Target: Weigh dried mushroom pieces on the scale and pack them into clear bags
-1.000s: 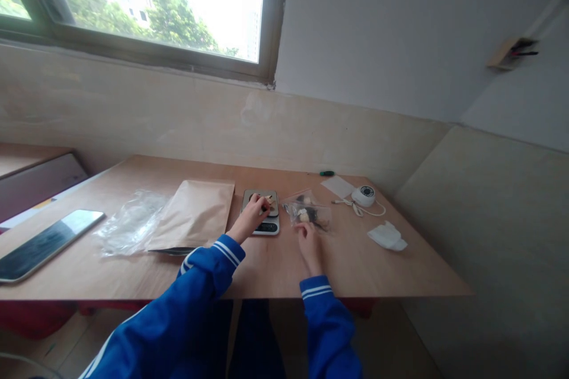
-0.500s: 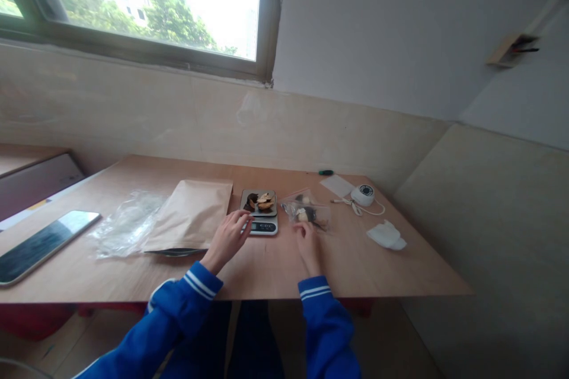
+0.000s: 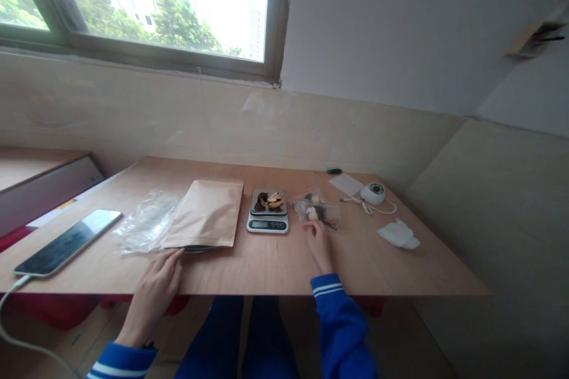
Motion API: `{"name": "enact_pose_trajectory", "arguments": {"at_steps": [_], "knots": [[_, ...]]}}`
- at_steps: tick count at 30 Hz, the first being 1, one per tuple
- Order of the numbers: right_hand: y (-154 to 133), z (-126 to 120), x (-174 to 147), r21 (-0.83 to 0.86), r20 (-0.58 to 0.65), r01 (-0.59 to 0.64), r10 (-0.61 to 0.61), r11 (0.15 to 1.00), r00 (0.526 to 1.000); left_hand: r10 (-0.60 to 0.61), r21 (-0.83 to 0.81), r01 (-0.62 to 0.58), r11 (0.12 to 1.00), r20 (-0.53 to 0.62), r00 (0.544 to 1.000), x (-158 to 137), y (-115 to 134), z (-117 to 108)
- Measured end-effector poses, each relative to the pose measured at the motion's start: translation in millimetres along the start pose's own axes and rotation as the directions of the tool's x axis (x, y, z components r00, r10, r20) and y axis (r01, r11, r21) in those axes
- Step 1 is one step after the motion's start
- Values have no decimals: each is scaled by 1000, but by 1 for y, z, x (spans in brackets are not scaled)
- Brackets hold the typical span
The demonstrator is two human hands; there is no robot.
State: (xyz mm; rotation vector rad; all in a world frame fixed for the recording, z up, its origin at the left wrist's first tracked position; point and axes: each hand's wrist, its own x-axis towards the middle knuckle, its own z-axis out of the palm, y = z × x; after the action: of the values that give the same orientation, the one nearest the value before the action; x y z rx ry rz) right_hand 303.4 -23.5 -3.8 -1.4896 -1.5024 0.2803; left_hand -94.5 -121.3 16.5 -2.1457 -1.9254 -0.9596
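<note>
My left hand (image 3: 157, 281) is at the table's front edge, its loosely bent fingers reaching the near left corner of a brown paper pouch (image 3: 207, 213). The pouch lies flat, its dark mouth parted a little towards me. My right hand (image 3: 319, 243) has its fingers curled at the near edge of a clear plastic bag (image 3: 331, 213) with dark and pale dried pieces inside; the thumb is hidden. Between my hands stands a small digital scale (image 3: 268, 225), with several dried, mushroom-like slices (image 3: 270, 201) on its plate.
Left of the pouch lie crumpled clear plastic (image 3: 149, 222) and a phone (image 3: 66, 243) with a white cable. To the right are a white dome camera (image 3: 372, 192) with its cord, a white sheet (image 3: 345, 185), a crumpled tissue (image 3: 399, 234) and a green-handled tool (image 3: 334, 171).
My left hand has moved from the front of the scale leftwards and nearer to me, to the pouch's corner. My right hand stays at the clear bag. The view has shifted slightly left.
</note>
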Motion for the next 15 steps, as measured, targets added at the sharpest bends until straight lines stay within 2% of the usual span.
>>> {"name": "enact_pose_trajectory", "arguments": {"at_steps": [10, 13, 15], "knots": [[5, 2, 1, -3, -20, 22, -22, 1000, 1000, 97, 64, -104, 993, 95, 991, 24, 10, 42], [3, 1, 0, -9, -20, 13, -13, 1000, 1000, 132, 50, -144, 988, 187, 973, 38, 16, 43], [2, 1, 0, -10, -19, 5, -6, 1000, 1000, 118, 19, -127, 992, 259, 959, 50, 19, 43]]}}
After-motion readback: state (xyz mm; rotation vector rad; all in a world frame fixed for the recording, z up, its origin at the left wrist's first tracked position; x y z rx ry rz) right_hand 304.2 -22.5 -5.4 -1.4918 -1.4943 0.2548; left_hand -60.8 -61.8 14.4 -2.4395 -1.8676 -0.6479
